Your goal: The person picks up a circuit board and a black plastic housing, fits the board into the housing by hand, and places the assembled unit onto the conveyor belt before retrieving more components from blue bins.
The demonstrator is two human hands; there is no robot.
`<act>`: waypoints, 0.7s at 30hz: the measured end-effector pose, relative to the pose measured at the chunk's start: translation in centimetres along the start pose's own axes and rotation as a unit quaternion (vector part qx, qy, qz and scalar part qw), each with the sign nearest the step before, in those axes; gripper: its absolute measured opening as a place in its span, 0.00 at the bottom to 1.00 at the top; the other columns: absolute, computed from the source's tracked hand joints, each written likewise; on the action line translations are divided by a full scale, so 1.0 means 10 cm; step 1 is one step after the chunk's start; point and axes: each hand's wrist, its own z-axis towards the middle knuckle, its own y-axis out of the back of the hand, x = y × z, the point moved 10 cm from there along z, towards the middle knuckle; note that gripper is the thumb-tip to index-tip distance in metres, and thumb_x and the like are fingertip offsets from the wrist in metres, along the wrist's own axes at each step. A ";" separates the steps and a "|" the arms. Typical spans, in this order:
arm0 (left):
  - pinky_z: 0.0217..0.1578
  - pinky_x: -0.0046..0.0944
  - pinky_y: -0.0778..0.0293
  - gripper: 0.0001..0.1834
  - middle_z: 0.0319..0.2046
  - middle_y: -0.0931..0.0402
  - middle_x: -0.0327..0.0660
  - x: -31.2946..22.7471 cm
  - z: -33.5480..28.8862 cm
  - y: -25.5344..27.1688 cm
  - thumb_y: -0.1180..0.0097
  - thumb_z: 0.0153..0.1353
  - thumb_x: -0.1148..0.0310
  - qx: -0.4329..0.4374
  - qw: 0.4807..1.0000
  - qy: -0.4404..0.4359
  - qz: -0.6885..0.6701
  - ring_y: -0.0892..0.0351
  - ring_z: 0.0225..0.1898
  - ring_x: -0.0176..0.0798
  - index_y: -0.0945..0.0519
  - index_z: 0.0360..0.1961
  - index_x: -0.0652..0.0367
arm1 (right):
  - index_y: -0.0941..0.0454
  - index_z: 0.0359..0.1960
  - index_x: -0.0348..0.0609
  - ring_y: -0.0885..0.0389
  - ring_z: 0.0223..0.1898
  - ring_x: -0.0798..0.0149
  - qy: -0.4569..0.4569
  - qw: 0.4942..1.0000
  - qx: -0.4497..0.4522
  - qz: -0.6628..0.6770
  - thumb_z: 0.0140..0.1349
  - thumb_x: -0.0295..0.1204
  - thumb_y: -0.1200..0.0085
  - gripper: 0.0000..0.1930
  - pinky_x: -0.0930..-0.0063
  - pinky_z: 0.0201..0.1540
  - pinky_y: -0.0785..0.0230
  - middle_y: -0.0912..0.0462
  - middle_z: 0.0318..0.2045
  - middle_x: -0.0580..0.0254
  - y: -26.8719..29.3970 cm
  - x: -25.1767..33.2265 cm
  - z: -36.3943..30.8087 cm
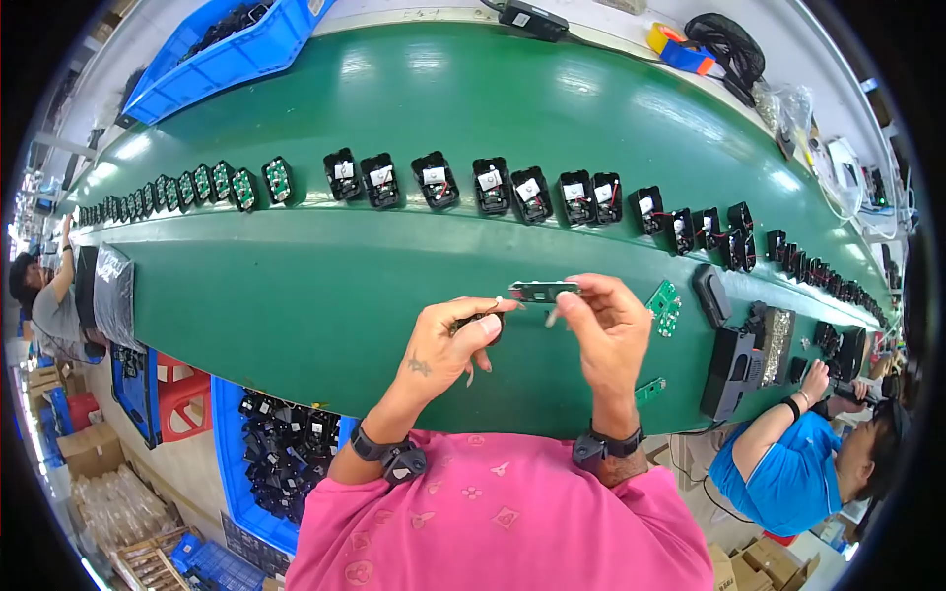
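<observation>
Pinched between the thumb and fingers of my right hand (609,330) is a small circuit board (542,292), seen nearly edge-on above the green bench (296,305). My left hand (443,345) is closed around a small black housing (496,327), mostly covered by its thumb and fingers. The left forefinger reaches to the board's left end. To the right of my right hand lie a green circuit board (666,308) and another green board (650,391) nearer the bench edge.
Black housings (434,180) line a long strip across the bench, those at left holding green boards (278,180). Blue bins of black parts stand far left (222,59) and below left (229,443). At right are a black box-shaped device (731,372) and a co-worker in blue (788,473).
</observation>
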 end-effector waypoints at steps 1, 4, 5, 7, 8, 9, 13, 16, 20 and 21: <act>0.19 0.27 0.29 0.17 0.30 0.21 0.36 0.00 0.01 -0.01 0.47 0.66 0.66 -0.004 1.000 -0.002 -0.001 0.21 0.20 0.29 0.17 0.51 0.64 | 0.21 0.45 0.32 0.18 0.34 0.72 0.001 1.000 0.005 0.000 0.62 0.18 0.40 0.11 0.81 0.35 0.26 0.16 0.37 0.60 -0.05 0.00 0.00; 0.18 0.28 0.29 0.18 0.30 0.21 0.38 0.05 0.04 0.01 0.43 0.66 0.63 -0.023 1.000 0.013 0.002 0.21 0.20 0.29 0.16 0.50 0.64 | 0.22 0.42 0.33 0.16 0.39 0.70 0.035 0.999 0.026 0.016 0.61 0.15 0.40 0.08 0.80 0.40 0.24 0.15 0.41 0.55 -0.19 0.05 -0.02; 0.17 0.28 0.29 0.18 0.30 0.20 0.39 0.07 0.05 0.02 0.43 0.66 0.62 -0.032 0.999 0.013 0.010 0.21 0.19 0.29 0.16 0.50 0.64 | 0.22 0.42 0.33 0.16 0.39 0.70 0.034 0.999 0.033 0.017 0.61 0.15 0.40 0.08 0.80 0.40 0.24 0.15 0.41 0.55 -0.22 0.05 -0.03; 0.17 0.29 0.29 0.18 0.29 0.20 0.39 0.06 0.05 0.03 0.42 0.65 0.61 -0.042 0.999 0.014 0.018 0.21 0.19 0.30 0.16 0.49 0.64 | 0.22 0.42 0.32 0.16 0.40 0.67 0.067 0.996 0.050 0.005 0.61 0.15 0.40 0.08 0.77 0.44 0.23 0.16 0.43 0.52 -0.28 0.11 -0.03; 0.16 0.29 0.29 0.18 0.28 0.20 0.40 0.04 0.05 0.03 0.42 0.65 0.61 -0.047 0.999 0.008 0.014 0.21 0.19 0.30 0.15 0.47 0.65 | 0.22 0.42 0.32 0.16 0.40 0.67 0.067 0.996 0.052 0.005 0.61 0.15 0.40 0.08 0.77 0.44 0.23 0.16 0.43 0.52 -0.29 0.11 -0.02; 0.16 0.30 0.29 0.18 0.27 0.20 0.40 0.01 0.04 0.04 0.41 0.65 0.60 -0.051 0.999 0.002 0.011 0.21 0.18 0.31 0.15 0.45 0.65 | 0.21 0.40 0.33 0.16 0.41 0.65 0.119 0.989 0.072 -0.053 0.60 0.14 0.40 0.08 0.76 0.45 0.23 0.16 0.42 0.52 -0.32 0.19 -0.02; 0.18 0.30 0.28 0.21 0.29 0.20 0.39 0.10 0.05 0.12 0.40 0.64 0.59 -0.041 0.998 0.029 0.023 0.21 0.20 0.30 0.17 0.49 0.65 | 0.19 0.36 0.36 0.15 0.43 0.59 0.173 0.967 0.109 -0.150 0.55 0.12 0.40 0.09 0.71 0.48 0.23 0.15 0.42 0.51 -0.45 0.28 -0.06; 0.25 0.29 0.23 0.29 0.38 0.19 0.41 0.05 0.04 0.05 0.34 0.59 0.63 -0.016 0.999 0.019 -0.041 0.18 0.29 0.30 0.24 0.59 0.65 | 0.18 0.35 0.39 0.15 0.45 0.56 0.180 0.955 0.130 -0.195 0.52 0.11 0.40 0.11 0.69 0.49 0.23 0.14 0.42 0.53 -0.49 0.29 -0.07; 0.35 0.30 0.19 0.42 0.50 0.24 0.43 -0.04 0.05 0.00 0.27 0.49 0.72 0.005 0.992 -0.036 -0.124 0.19 0.42 0.32 0.34 0.65 0.64 | 0.18 0.35 0.40 0.15 0.47 0.55 0.187 0.948 0.146 -0.213 0.50 0.11 0.40 0.13 0.66 0.50 0.23 0.13 0.42 0.55 -0.43 0.23 -0.03; 0.37 0.31 0.19 0.44 0.52 0.26 0.43 -0.01 0.07 -0.06 0.25 0.47 0.75 0.039 0.989 -0.012 -0.141 0.20 0.45 0.33 0.35 0.65 0.64 | 0.18 0.35 0.40 0.16 0.48 0.54 0.239 0.929 0.167 -0.227 0.49 0.11 0.41 0.13 0.65 0.50 0.23 0.13 0.42 0.56 -0.47 0.29 -0.04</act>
